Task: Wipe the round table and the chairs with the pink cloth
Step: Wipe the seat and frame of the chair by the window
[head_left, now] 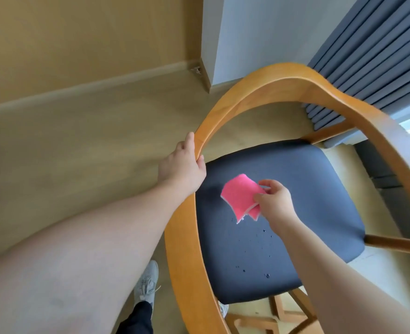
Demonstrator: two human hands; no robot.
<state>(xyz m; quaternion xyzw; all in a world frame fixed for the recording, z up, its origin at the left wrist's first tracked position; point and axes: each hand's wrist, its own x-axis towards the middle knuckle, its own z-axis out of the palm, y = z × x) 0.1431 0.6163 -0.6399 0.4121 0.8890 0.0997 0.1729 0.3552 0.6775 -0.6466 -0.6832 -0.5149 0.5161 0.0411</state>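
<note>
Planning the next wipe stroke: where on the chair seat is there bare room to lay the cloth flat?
The dark seat is bare at its far part, toward the curved wooden backrest, and along the right edge. Its middle is crowded: the right hand pinches the pink cloth there. The near part carries water droplets. The left hand grips the rail at the left.
</note>
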